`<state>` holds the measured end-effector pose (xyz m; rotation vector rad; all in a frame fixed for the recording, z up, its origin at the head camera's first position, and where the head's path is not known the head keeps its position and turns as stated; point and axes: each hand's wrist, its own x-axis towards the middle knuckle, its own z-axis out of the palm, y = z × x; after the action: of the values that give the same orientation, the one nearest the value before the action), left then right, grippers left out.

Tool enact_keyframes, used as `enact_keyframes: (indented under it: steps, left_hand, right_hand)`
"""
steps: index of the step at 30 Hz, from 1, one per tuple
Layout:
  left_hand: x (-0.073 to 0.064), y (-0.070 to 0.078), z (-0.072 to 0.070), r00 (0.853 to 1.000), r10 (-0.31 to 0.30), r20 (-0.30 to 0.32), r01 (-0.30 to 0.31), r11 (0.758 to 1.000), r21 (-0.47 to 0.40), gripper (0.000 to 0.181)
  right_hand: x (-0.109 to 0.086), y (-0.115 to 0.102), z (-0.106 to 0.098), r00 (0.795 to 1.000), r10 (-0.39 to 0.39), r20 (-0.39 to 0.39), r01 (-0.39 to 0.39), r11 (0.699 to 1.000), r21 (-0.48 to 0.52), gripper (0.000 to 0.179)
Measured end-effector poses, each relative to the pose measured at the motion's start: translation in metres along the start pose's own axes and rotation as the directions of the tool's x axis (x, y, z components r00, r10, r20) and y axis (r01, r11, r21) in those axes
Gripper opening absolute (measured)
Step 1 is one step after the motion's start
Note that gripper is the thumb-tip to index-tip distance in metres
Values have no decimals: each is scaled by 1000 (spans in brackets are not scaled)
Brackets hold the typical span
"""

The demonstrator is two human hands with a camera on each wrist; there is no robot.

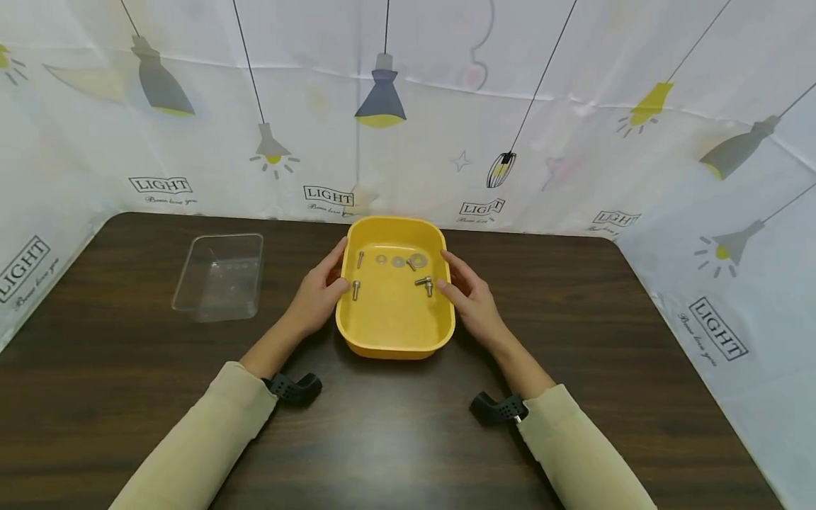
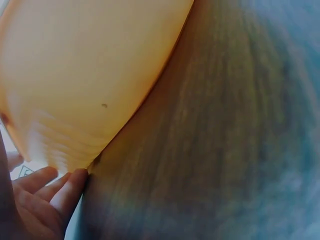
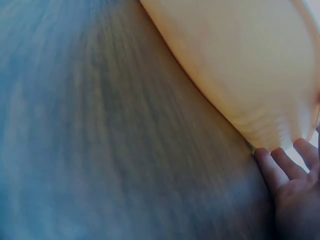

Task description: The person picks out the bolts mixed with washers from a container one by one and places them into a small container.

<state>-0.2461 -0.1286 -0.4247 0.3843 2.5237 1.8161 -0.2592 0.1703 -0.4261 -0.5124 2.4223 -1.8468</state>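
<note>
Yellow tray (image 1: 395,322) is being held upright over the dark table (image 1: 605,333); whether its base is touching the wood, I cannot tell. To the tray's left, well apart, a clear box (image 1: 231,283) is lying. At the tray's sides, the left hand (image 1: 316,294) and the right hand (image 1: 474,301) are gripping its walls, thumbs at the rim, fingers outside. Inside the tray, screws (image 1: 356,290) are lying along its left and right, and three washers (image 1: 398,262) toward its far end.
</note>
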Motion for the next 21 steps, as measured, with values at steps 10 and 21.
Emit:
enact_keyframes:
  steps: [10, 21]
  left_hand:
    - [7, 25, -8, 989, -140, 49, 135, 988, 80, 74]
    - [10, 54, -19, 983, -149, 104, 87, 889, 450, 87]
  right_hand:
    - [2, -6, -1, 998, 16, 54, -14, 999, -43, 59]
    - [5, 1, -2, 978, -73, 194, 67, 997, 35, 74]
